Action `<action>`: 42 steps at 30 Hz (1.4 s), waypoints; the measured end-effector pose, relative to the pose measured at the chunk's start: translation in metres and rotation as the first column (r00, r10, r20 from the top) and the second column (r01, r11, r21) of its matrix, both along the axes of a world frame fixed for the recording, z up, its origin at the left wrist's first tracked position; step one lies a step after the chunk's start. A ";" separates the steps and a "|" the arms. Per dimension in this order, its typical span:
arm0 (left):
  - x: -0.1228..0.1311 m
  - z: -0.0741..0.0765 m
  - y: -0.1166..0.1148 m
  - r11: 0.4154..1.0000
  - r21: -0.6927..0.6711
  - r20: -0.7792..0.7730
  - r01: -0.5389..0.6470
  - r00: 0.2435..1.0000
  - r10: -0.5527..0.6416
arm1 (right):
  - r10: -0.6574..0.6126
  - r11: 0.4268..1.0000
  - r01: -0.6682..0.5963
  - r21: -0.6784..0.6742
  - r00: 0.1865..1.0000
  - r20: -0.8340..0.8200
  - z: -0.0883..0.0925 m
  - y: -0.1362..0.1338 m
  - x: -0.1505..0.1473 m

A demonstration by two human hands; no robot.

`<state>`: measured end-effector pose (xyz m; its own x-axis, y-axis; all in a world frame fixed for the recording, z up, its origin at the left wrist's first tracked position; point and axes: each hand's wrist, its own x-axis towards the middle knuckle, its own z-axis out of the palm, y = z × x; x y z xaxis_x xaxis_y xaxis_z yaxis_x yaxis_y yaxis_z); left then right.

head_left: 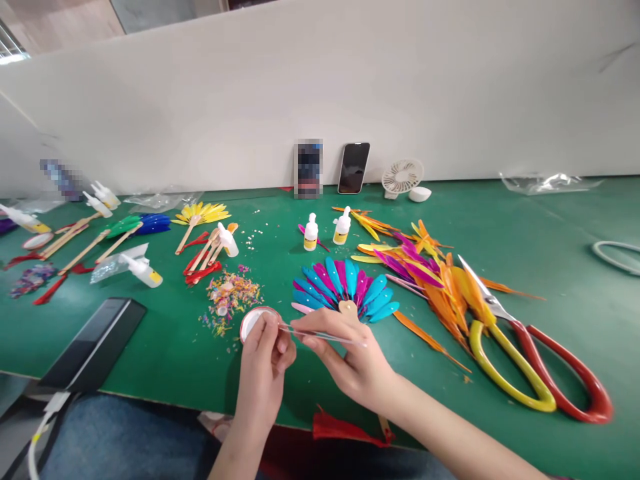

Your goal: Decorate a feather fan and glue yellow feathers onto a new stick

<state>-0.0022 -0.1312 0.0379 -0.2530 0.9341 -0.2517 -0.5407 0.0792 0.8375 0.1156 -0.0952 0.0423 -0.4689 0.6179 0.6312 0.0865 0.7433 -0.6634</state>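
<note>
Between the thumb and fingers of my right hand (350,350) is a slim pair of tweezers (325,335), its tips pointing left. My left hand (265,350) is closed in a pinch right at those tips; whatever its fingers hold is too small to make out. Just behind the left hand lies a small white dish with a red rim (247,325), partly covered by it. A feather fan (345,283) in blue and magenta, dotted with small white specks, lies beyond my right hand, which hides part of its wooden handle. Its red tassel (345,427) hangs at the table edge.
Large scissors (530,373) lie at right beside loose orange feathers (450,300). Confetti-like bits (233,293) are heaped left of the dish. Two glue bottles (311,235) stand behind the fan. A black power bank (95,343) and finished-looking fans (203,213) are at left.
</note>
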 end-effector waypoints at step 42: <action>-0.015 -0.001 -0.005 0.986 -0.081 -0.114 0.146 0.981 -0.155 | -0.050 0.990 0.041 0.138 0.997 0.063 -0.001 -0.001 0.000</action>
<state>-0.0167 -0.1359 0.0371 -0.1429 0.9443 -0.2966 -0.4145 0.2150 0.8843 0.1154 -0.0964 0.0409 -0.4860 0.5495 0.6796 0.1625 0.8209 -0.5475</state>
